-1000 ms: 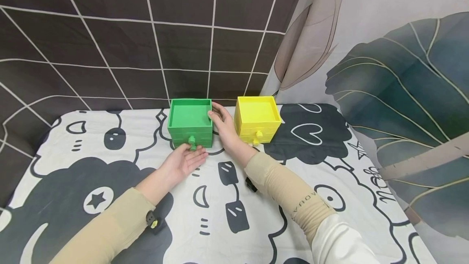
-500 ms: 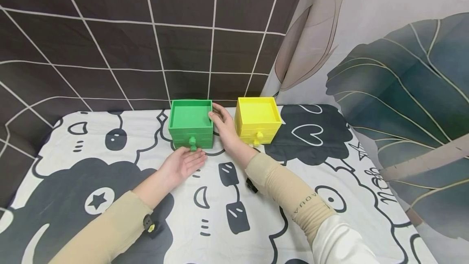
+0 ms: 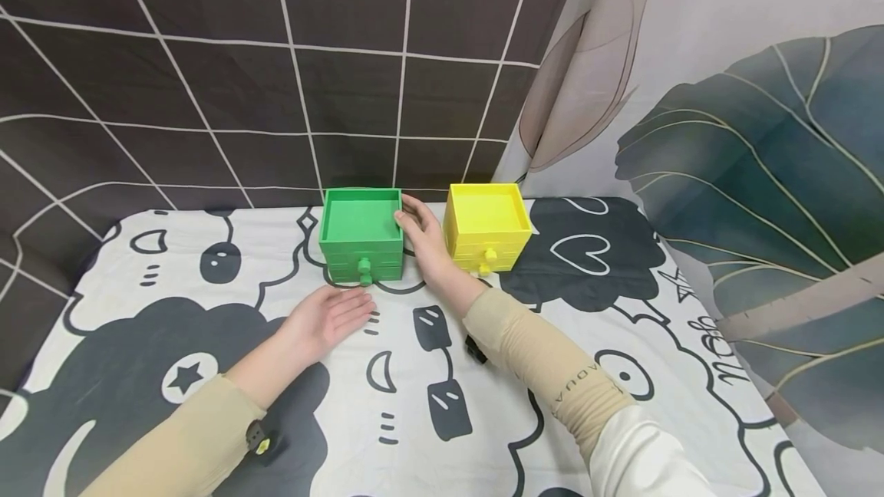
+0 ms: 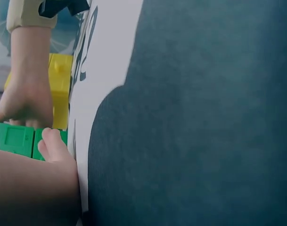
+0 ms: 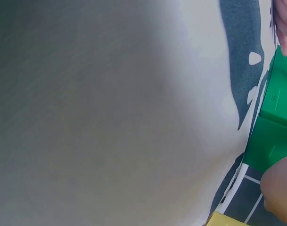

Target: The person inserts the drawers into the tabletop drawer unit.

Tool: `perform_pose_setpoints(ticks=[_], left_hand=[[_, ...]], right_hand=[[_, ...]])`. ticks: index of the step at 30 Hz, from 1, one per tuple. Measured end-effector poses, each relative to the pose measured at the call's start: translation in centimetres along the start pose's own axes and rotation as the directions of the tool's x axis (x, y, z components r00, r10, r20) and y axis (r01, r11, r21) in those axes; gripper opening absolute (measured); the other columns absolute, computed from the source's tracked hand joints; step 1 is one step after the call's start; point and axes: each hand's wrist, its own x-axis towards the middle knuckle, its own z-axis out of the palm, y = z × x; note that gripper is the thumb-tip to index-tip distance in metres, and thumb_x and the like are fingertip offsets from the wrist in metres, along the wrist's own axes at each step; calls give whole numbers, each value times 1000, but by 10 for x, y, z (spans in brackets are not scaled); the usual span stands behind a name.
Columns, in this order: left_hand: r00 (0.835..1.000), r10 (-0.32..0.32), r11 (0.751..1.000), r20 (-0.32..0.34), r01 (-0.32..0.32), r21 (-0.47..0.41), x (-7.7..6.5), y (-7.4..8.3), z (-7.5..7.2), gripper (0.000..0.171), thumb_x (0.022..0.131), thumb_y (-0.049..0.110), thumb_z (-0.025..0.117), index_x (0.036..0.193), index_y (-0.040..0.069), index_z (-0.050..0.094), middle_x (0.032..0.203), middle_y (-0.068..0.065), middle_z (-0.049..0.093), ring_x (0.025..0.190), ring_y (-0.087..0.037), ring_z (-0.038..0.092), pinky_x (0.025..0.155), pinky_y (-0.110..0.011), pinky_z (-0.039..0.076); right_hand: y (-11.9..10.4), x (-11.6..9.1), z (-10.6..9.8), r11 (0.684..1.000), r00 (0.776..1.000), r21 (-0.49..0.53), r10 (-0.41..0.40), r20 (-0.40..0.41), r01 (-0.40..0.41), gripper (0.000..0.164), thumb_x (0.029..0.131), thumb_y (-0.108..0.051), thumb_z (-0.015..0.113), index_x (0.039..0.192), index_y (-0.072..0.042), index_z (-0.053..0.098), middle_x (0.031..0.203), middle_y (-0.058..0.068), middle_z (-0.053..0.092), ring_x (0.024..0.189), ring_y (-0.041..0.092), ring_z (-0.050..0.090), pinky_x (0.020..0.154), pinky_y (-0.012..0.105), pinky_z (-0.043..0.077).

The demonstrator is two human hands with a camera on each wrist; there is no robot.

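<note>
A green drawer box [image 3: 362, 219] with a shallow open-topped tray and two round knobs on its front stands at the back edge of the cloth. My left hand [image 3: 330, 320] is in front of it, palm up and fingers extended, a short gap from the lower knob [image 3: 364, 279]. My right hand [image 3: 424, 240] rests against the box's right side, thumb at the top rim and relaxed fingers along the wall, as the left wrist view also shows. Close to the right of that hand stands a matching yellow drawer box [image 3: 487, 209]. Both boxes have their drawers pushed in.
A black-and-white cartoon cloth [image 3: 414, 405] covers the surface. Behind the boxes hangs a dark curtain with white grid lines [image 3: 345, 90], and a leaf-patterned curtain [image 3: 760, 136] is at the right. Each forearm wears a beige sleeve [image 3: 173, 436] with a small black device.
My left hand has drawn away from the green box's lower knob, toward me and to the left. My right hand stays at the box's side, and both boxes keep their places.
</note>
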Motion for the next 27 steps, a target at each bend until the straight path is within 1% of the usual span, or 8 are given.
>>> perform_pose_setpoints(ticks=[2, 4, 6, 8, 11, 13, 18, 27], left_hand=[[1000, 6, 1000, 1, -6, -13, -3, 1, -2, 59, 114, 21, 18, 168, -4, 13, 176, -22, 19, 152, -27, 50, 129, -34, 37], [1000, 11, 999, 1, -11, -30, -6, 1, -4, 59, 114, 20, 19, 168, -4, 11, 176, -23, 16, 160, -29, 36, 129, -34, 36], [1000, 14, 999, 7, -14, -51, -9, 2, -8, 59, 114, 19, 20, 168, -4, 11, 173, -25, 25, 154, -29, 47, 129, -34, 37], [1000, 20, 997, 10, -19, -74, -11, 2, -12, 58, 114, 17, 23, 167, -4, 13, 159, -26, 48, 136, -24, 64, 127, -33, 41], [999, 26, 994, 28, -23, -107, -13, 3, -19, 57, 113, 15, 24, 167, -3, 13, 127, -11, 72, 108, -14, 75, 124, -32, 46], [999, 30, 992, 43, -24, -126, -15, 3, -22, 57, 113, 14, 24, 167, -3, 11, 111, -4, 75, 103, -14, 76, 121, -32, 49], [995, 56, 991, 84, -45, -127, -18, 6, -32, 58, 114, 14, 22, 167, -4, 5, 110, -4, 77, 105, -15, 76, 116, -31, 56], [978, 180, 984, 102, -178, -26, -25, 12, -43, 37, 116, 18, 25, 148, 3, 39, 116, 5, 76, 112, -10, 75, 110, -26, 59]], right_hand=[[0, 0, 0, 1000, 1000, 2, 5, 0, -5, 50, 108, -13, 54, 156, 2, 45, 157, 22, 52, 149, 34, 49, 131, 43, 40], [0, 0, -1, 1000, 1000, 4, 8, 2, -8, 51, 109, -12, 54, 156, 2, 44, 158, 22, 52, 149, 34, 49, 131, 43, 39], [-1, 1, -1, 1000, 1000, 4, 6, 4, -7, 51, 109, -12, 54, 156, 2, 44, 158, 22, 52, 149, 34, 49, 131, 43, 39], [-2, 1, -1, 1000, 1000, 3, 5, 4, -5, 51, 108, -12, 54, 156, 2, 44, 157, 23, 52, 148, 35, 49, 131, 43, 40], [-4, 0, -1, 1000, 1000, -3, 9, 1, -9, 51, 108, -12, 54, 155, 3, 45, 157, 24, 52, 147, 36, 50, 130, 43, 40], [-6, -2, -2, 1000, 1000, -6, 17, 0, -17, 51, 107, -12, 55, 155, 3, 45, 156, 24, 52, 147, 36, 50, 130, 42, 40], [-11, -8, -6, 1000, 1000, -8, 22, 17, -22, 53, 107, -12, 58, 157, 1, 44, 159, 22, 51, 150, 35, 48, 132, 44, 38], [-20, -16, -13, 998, 997, -13, -62, 53, 62, 59, 105, -8, 61, 160, -2, 42, 167, 17, 44, 158, 30, 38, 136, 39, 30]])
